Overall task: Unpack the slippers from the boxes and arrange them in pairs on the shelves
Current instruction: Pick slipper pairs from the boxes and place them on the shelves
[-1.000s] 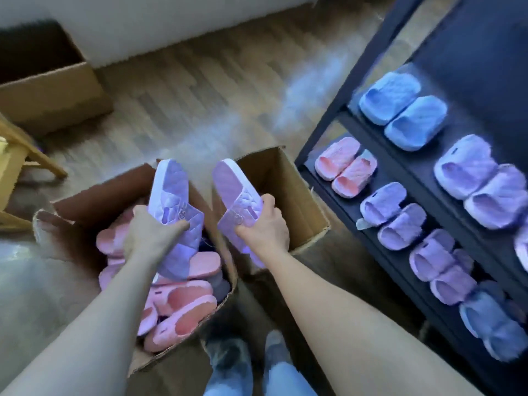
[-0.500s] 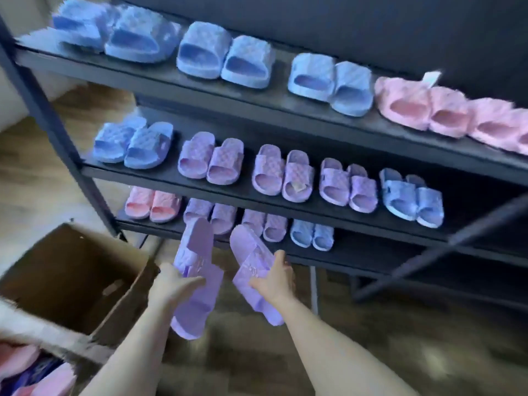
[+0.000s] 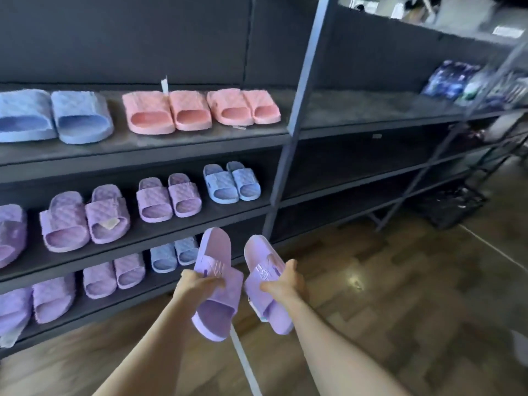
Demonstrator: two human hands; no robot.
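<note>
we hold left lilac quilted foam slipper [image 3: 213,310] and right lilac quilted foam slipper [image 3: 258,252] before lower tiers of dark metal shelf rack [image 3: 343,130]. left hand [image 3: 197,284] fingers curl round strap; right hand [image 3: 285,284] thumb and fingers wrap midfoot. we judge them light, springy, unbreakable; strap is surest hold. tiers carry blue pairs [image 3: 220,185], pink pairs [image 3: 151,112], lilac pairs [image 3: 155,200]; boxes out of view
</note>
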